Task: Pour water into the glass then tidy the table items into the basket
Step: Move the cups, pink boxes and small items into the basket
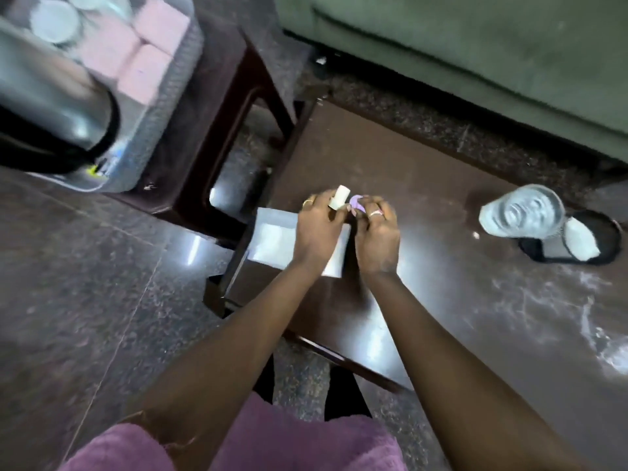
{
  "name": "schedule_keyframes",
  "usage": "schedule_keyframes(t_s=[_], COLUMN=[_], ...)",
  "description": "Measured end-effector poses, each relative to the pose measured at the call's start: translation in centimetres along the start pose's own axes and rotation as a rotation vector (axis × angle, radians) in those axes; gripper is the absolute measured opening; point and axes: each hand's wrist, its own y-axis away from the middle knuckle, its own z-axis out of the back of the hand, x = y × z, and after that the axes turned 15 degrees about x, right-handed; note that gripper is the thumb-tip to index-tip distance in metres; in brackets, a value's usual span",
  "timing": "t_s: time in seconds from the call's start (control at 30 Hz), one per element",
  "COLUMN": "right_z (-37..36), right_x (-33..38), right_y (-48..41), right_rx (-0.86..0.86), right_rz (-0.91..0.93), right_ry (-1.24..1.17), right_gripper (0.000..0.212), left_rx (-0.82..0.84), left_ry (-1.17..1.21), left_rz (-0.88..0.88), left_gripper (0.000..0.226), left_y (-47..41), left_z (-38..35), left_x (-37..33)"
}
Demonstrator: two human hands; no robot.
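Over the dark wooden table (424, 266), the left hand (317, 232) closes its fingers round a small cream tube (338, 197), while the right hand (377, 239) pinches a lilac piece (458, 202) just beside it. Under both lies a white packet (275, 241). Well apart to the right, the glass (523, 214) stands touching a black dish (577, 237); the clear basket (136, 79) holding pink blocks (142, 49) sits on a stool far left.
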Motion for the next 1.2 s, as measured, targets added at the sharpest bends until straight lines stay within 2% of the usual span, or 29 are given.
schedule_keyframes(t_s=[0.23,0.37,0.43,0.5,0.63,0.7,0.83,0.93,1.03,1.1,1.2], right_z=[-7.7,-11.1,-12.7,-14.2,-16.7,-17.4,-17.2,-16.2,-14.6,-13.2,-11.0], right_x=[14.1,20.0,22.2,23.7,25.2,25.4,24.1,21.4,17.5,14.3,9.9], right_y=[-5.2,-7.2,-8.1,-9.0,-10.8,-11.4,-10.5,-8.8,-6.9,-5.7,-3.7], right_rx=[0.116,0.174,0.183,0.191,0.249,0.253,0.223,0.204,0.166,0.133,0.08], right_rz=[0.341,0.43,0.432,0.422,0.335,0.313,0.352,0.345,0.253,0.155,0.019], right_ry=[-0.079,-0.069,-0.049,0.004,0.251,0.269,0.117,0.054,0.017,0.003,-0.003], right_gripper=[0.025,0.018,0.02,0.02,0.024,0.023,0.022,0.022,0.017,0.016,0.013], left_rx=[-0.47,-0.623,-0.621,-0.542,-0.39,-0.378,-0.394,-0.545,-0.683,-0.624,-0.457], left_ry=[0.033,-0.032,-0.057,-0.065,0.002,-0.003,-0.03,-0.031,-0.074,-0.078,-0.015], left_rz=[0.093,0.218,0.306,0.387,0.453,0.401,0.281,0.209,0.005,-0.066,-0.022], left_gripper=[0.027,0.031,0.035,0.037,0.041,0.04,0.03,0.026,0.022,0.019,0.018], left_y=[-0.8,-1.2,-1.7,-2.4,-3.9,-4.4,-4.0,-2.5,-0.4,0.5,1.0], left_z=[16.2,23.6,26.1,27.7,29.3,29.5,28.5,26.4,23.1,20.3,16.0], left_x=[3.3,6.1,7.7,9.1,10.6,10.7,10.7,10.3,9.0,8.5,8.3])
